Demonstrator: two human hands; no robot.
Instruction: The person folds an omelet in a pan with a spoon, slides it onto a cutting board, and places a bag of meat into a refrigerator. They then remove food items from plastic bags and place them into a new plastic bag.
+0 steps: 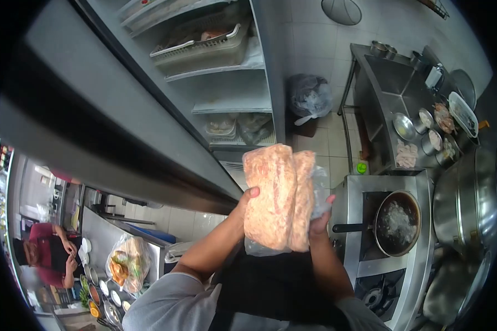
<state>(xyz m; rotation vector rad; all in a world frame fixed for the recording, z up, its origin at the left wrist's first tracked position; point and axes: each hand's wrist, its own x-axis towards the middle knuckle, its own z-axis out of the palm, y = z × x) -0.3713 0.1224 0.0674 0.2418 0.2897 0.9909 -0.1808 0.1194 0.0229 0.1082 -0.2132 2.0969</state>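
Observation:
Two thick rectangular packs of pale pink, marbled meat (269, 198) are held up side by side in front of my chest, in clear plastic. My left hand (247, 199) grips the left edge, its thumb on the front face and its other fingers hidden behind. At the right edge, my right hand (321, 219) is closed around the loose plastic bag (319, 190) and the side of the second pack (302, 204). Behind the packs stands the upright fridge (232, 99), its door (121, 149) swung wide on the left.
A pan (397, 223) with bubbling contents sits on the stove (350, 198) at my right. Beyond it, a steel sink counter (389, 127) carries bowls and raw meat. A bagged bin (309, 99) stands beside the fridge. At left, a co-worker (47, 251) stands by a counter (102, 229) with food.

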